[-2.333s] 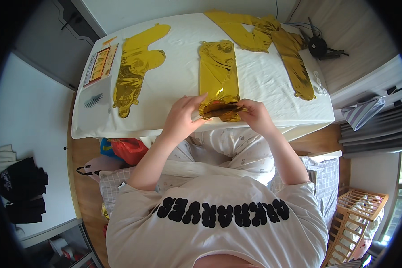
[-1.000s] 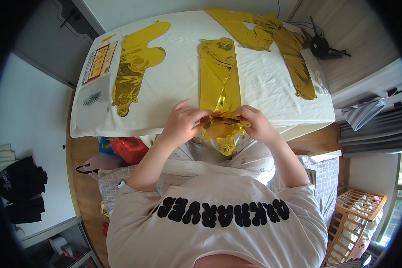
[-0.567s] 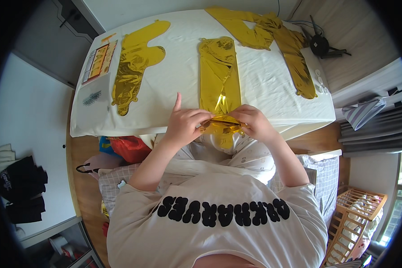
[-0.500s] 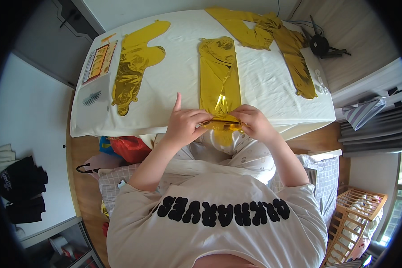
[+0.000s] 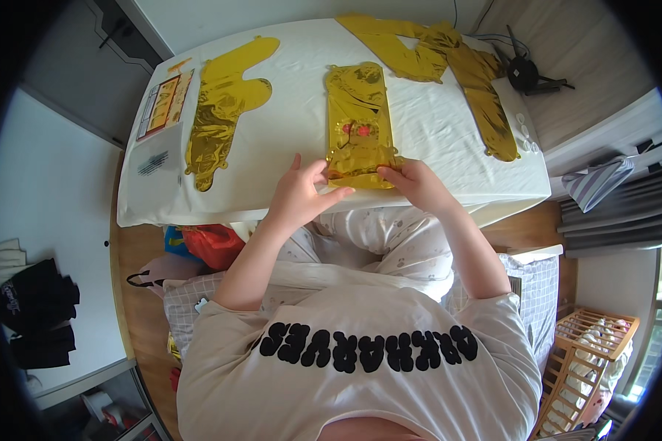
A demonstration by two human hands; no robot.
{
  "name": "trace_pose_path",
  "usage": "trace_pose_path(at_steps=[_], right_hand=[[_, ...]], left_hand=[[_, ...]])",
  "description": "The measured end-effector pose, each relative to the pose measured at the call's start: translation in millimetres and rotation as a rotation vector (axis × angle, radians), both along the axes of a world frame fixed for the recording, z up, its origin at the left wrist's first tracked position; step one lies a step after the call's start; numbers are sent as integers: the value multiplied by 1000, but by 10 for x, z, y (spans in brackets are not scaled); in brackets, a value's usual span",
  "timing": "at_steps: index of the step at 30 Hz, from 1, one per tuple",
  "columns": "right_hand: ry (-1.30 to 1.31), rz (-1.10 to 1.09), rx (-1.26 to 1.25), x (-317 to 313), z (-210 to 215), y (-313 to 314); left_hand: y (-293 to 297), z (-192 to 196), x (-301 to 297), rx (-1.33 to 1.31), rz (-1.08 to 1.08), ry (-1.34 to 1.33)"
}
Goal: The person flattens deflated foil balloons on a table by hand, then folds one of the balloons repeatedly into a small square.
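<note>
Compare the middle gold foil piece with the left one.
The middle foil is a roughly straight-sided oblong; the left foil has rounded lobes. The right hand touches the middle foil; no hand touches the left foil. The middle foil shows red patches, perhaps reflections; the left foil shows none. Both are shiny, lying on white cloth.

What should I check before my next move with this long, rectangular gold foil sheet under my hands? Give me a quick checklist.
1. Long, rectangular gold foil sheet on the white cloth-covered table, not overhanging the near edge: ok.
2. Sheet smooth: not ok; its surface is creased.
3. Left hand pinching the sheet: not ok; the thumb is spread from the fingers.
4. Right hand gripping firmly: cannot tell; the thumb lies on the near right part, but what is beneath is hidden.
5. Lobed gold foil sheet on the left, apart from the long one: ok.
</note>
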State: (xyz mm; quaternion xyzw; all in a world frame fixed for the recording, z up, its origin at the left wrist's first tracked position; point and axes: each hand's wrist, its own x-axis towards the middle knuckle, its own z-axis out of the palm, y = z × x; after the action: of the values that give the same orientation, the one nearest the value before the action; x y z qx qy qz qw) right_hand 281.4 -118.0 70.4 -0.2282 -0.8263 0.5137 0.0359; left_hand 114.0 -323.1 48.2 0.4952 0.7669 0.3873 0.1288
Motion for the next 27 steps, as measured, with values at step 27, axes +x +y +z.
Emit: trace_pose_path(at_steps=[27], right_hand=[[-121,-76,31,-316,-208,214]], left_hand=[[59,-161,-24,159,180,-265]])
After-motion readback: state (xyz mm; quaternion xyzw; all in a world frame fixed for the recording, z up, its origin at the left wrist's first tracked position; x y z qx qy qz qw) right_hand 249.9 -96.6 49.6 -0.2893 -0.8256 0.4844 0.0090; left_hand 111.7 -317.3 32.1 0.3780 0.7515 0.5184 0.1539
